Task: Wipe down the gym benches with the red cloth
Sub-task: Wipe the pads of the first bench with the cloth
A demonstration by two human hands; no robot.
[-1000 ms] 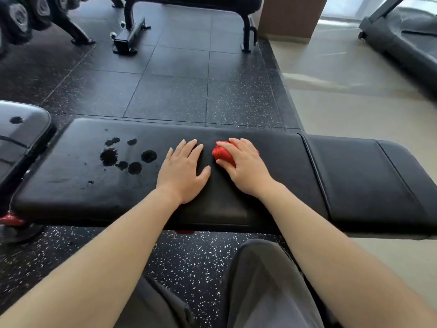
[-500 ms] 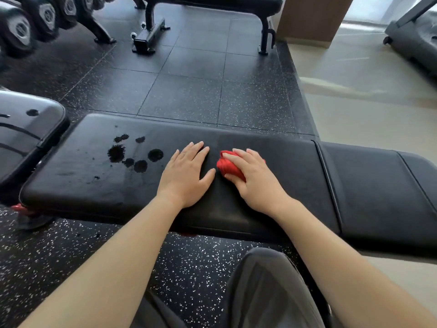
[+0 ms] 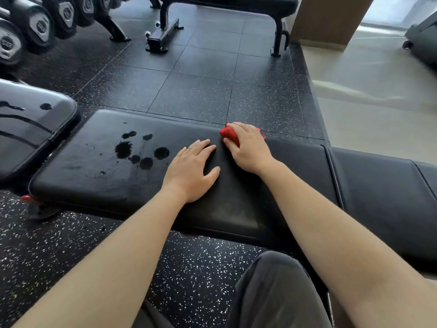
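Observation:
A black padded gym bench [image 3: 99, 176] runs across the view in front of me. Dark wet spots [image 3: 142, 151] mark its left half. My right hand [image 3: 248, 147] holds the bunched red cloth [image 3: 228, 134] against the pad near the bench's far edge, fingers curled over it. To its left, my left hand [image 3: 191, 170] lies flat on the pad with straight fingers, just right of the wet spots. The cloth is mostly hidden under my right hand.
A second black bench pad [image 3: 30, 124] with wet streaks sits at the left. Another bench frame [image 3: 163, 36] stands across the black rubber floor, with a dumbbell rack [image 3: 37, 24] at the top left. A treadmill [image 3: 421, 36] stands on the pale floor to the right.
My right hand has pushed the red cloth away from me toward the bench's far edge. My left hand stays flat in about the same place. The camera has shifted a little.

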